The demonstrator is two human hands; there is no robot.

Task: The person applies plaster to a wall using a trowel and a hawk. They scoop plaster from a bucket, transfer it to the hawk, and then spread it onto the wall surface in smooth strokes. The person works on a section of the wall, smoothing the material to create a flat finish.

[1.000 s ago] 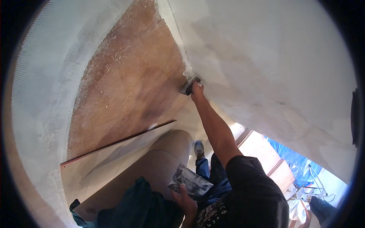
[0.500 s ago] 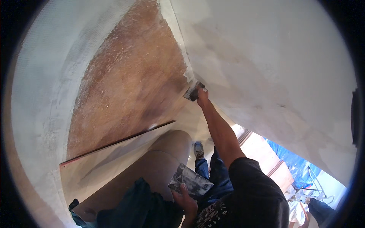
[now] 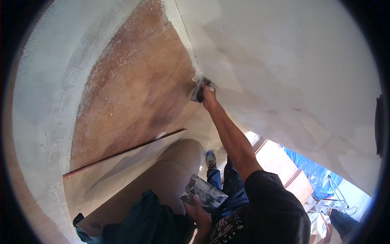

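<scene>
My right hand (image 3: 209, 97) reaches out, closed round a putty knife (image 3: 198, 94) with a dark handle and a white-smeared blade. The blade is against the corner where a bare reddish-brown wood panel (image 3: 134, 81) meets a pale plastered wall (image 3: 292, 77). A strip of white filler (image 3: 180, 28) runs along that seam, above the knife. Close to my body, my left hand (image 3: 199, 215) grips a flat rectangular plaster-smeared board (image 3: 205, 193), thumb on its face. My left fingers are hidden behind the board.
A large beige cylinder (image 3: 162, 183) lies to the left of my legs, with dark green cloth (image 3: 150, 223) at its near end. A pale board (image 3: 122, 160) edges the wood panel. At lower right are blue sheeting (image 3: 302, 162) and a metal stepladder (image 3: 339, 199).
My right hand and the putty knife have moved a little up and left along the corner, and the blade has turned more upright. My left hand holds its place.
</scene>
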